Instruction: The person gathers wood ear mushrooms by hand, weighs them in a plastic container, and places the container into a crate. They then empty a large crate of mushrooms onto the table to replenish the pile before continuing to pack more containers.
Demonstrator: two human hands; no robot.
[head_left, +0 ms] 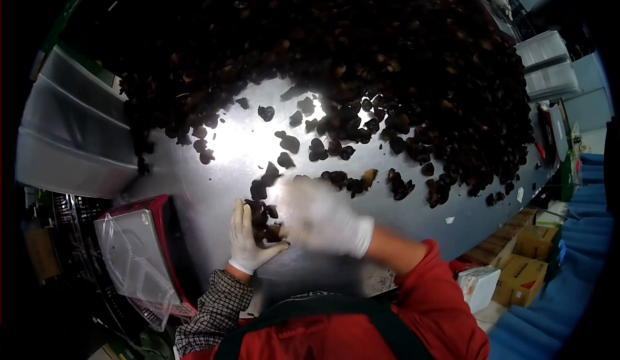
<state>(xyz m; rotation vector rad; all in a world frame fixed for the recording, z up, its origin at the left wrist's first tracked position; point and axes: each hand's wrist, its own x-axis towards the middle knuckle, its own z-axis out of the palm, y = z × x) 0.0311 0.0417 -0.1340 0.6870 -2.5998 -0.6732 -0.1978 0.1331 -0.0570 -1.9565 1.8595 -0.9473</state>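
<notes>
My left hand (247, 238), in a white glove, rests on the metal table (232, 144) with its fingers stretched out and thumb apart. A small cluster of dark wood ear mushrooms (259, 213) lies right against its inner side. My right hand (326, 221), gloved too, is just to the right of that cluster and smeared by motion, so its fingers do not show clearly. Loose wood ears are scattered beyond both hands, and a large heap of wood ears (361, 43) covers the far part of the table.
On the left stand a red scale (145, 231) with a clear plastic tray (132, 266) over it, and large translucent bins (71, 134). White containers (549, 63) are stacked at the far right. A co-worker's gloved hand (500, 3) shows there. Cardboard boxes (520, 279) sit below the right edge.
</notes>
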